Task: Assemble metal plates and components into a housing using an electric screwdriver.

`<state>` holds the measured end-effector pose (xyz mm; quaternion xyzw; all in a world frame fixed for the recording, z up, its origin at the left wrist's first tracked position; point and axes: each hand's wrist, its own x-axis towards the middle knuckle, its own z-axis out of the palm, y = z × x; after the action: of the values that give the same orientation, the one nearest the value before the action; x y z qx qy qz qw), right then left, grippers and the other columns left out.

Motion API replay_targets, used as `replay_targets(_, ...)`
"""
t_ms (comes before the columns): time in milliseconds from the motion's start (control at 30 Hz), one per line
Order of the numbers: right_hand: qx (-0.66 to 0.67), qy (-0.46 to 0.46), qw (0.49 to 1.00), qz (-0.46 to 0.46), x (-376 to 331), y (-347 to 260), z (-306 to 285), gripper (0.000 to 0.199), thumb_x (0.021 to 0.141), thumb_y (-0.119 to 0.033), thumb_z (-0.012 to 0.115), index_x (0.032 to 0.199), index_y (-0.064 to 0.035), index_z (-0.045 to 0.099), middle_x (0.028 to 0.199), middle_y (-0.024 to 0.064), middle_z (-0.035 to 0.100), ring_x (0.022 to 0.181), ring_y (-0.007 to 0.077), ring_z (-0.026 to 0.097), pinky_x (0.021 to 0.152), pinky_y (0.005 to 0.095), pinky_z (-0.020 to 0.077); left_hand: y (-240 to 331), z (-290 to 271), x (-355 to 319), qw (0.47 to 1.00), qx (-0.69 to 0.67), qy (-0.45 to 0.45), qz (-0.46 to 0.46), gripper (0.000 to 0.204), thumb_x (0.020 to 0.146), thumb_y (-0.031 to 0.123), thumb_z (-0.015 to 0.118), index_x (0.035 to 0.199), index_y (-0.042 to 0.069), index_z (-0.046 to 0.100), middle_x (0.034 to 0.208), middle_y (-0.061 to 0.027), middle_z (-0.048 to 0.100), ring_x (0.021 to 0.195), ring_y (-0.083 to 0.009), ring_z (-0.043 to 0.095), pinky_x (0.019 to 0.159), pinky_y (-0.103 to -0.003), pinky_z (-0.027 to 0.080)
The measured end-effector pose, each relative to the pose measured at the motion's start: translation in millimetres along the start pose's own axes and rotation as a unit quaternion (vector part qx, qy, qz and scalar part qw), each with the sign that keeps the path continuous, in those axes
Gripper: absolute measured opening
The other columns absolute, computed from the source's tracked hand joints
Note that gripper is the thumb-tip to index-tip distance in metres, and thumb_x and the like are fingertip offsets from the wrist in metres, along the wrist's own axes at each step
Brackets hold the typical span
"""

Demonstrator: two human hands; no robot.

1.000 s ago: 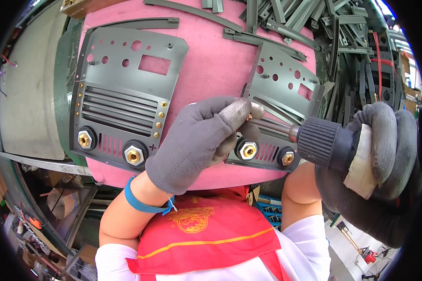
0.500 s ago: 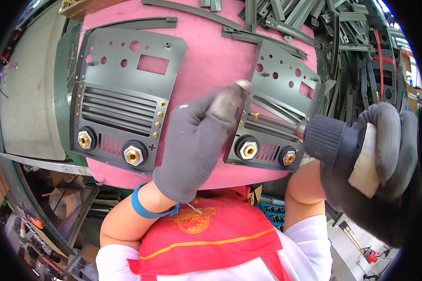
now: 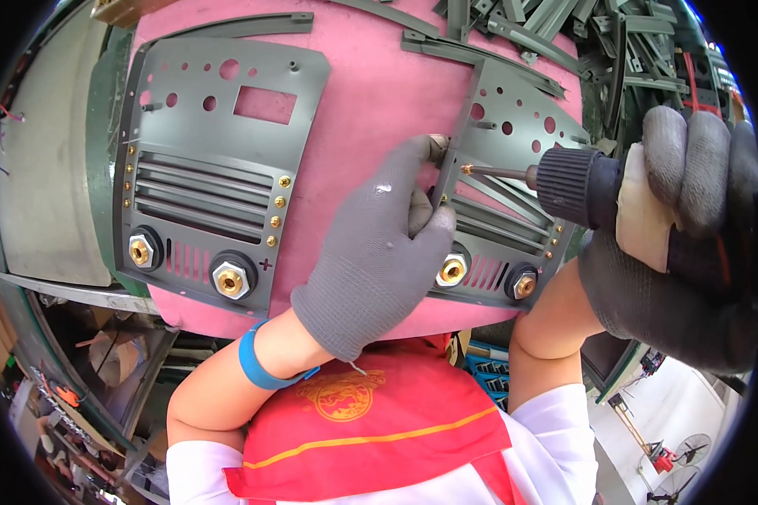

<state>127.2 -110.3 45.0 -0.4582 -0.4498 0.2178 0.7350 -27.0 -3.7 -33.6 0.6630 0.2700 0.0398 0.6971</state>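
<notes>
My left hand [image 3: 379, 252], in a grey glove, has its fingers curled round the left edge of the right-hand grey metal panel [image 3: 509, 80]. A power screwdriver [image 3: 577, 187] with a black ribbed collar is wrapped in my gloved right hand [image 3: 691, 194]. Its long bit points left over that panel, and a small brass-coloured screw [image 3: 467, 169] shows at the tip, near the panel's left edge. This panel carries two brass connectors with hex nuts [image 3: 453, 269] at its lower end. Another like panel [image 3: 219, 143] lies at the left, with brass screws along both sides of its slots.
Both panels lie on a pink mat [image 3: 379, 93]. Long grey metal strips [image 3: 488, 63] lie along its far side, with a heap of metal brackets [image 3: 547, 25] at the far right. A pale board [image 3: 55, 168] stands beyond the left edge.
The screwdriver has moved up and slightly left, its tip now higher over the panel. My left hand has shifted right, its thumb coming down to the panel's edge.
</notes>
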Motion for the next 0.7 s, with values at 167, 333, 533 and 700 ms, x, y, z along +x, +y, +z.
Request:
replay_targets(167, -0.001, -0.016, 1.000, 0.002, 4.0, 0.1, 4.3, 0.023, 0.091, -0.029, 0.062, 0.090, -0.0103, 0.049, 0.079, 0.0007, 0.036, 0.064, 0.0128, 0.039, 0.059, 0.0304, 0.0298, -0.5, 5.6, -2.2, 0.999, 0.015, 0.026, 0.010, 0.041, 0.087, 0.000, 0.061, 0.128, -0.003, 0.055, 0.063, 0.0027, 0.030, 0.058, -0.0058, 0.035, 0.054, -0.026, 0.034)
replay_targets(333, -0.003, -0.033, 0.999, 0.001, 9.0, 4.1, 16.6, 0.022, 0.091, -0.029, 0.062, 0.089, -0.0105, 0.049, 0.079, 0.0006, 0.035, 0.063, 0.0127, 0.039, 0.059, 0.0305, 0.0290, -1.5, 6.8, -5.5, 0.999, 0.006, 0.039, -0.005, 0.038, 0.088, 0.000, 0.062, 0.126, -0.003, 0.056, 0.062, 0.0023, 0.032, 0.057, -0.0055, 0.034, 0.052, -0.026, 0.033)
replay_targets(533, -0.103, -0.044, 0.993, 0.023, 12.8, 6.2, 26.2, 0.020, 0.096, -0.030, 0.054, 0.088, -0.0129, 0.049, 0.080, 0.0012, 0.036, 0.062, 0.0129, 0.039, 0.060, 0.0319, 0.0318, -3.9, 7.2, -6.6, 0.998, 0.008, 0.051, 0.022, 0.035, 0.089, 0.001, 0.062, 0.123, -0.003, 0.057, 0.060, 0.0027, 0.032, 0.055, -0.0063, 0.034, 0.051, -0.028, 0.033)
replay_targets(700, -0.172, -0.053, 0.983, 0.037, 17.8, 8.5, 35.1, 0.021, 0.099, -0.031, 0.048, 0.087, -0.0147, 0.048, 0.081, 0.0017, 0.037, 0.061, 0.0130, 0.039, 0.060, 0.0329, 0.0340, -0.3, 0.4, -8.2, 0.999, -0.029, 0.028, 0.012, 0.028, 0.090, 0.002, 0.060, 0.118, -0.003, 0.058, 0.068, -0.0002, 0.045, 0.061, -0.0073, 0.041, 0.056, -0.027, 0.039)
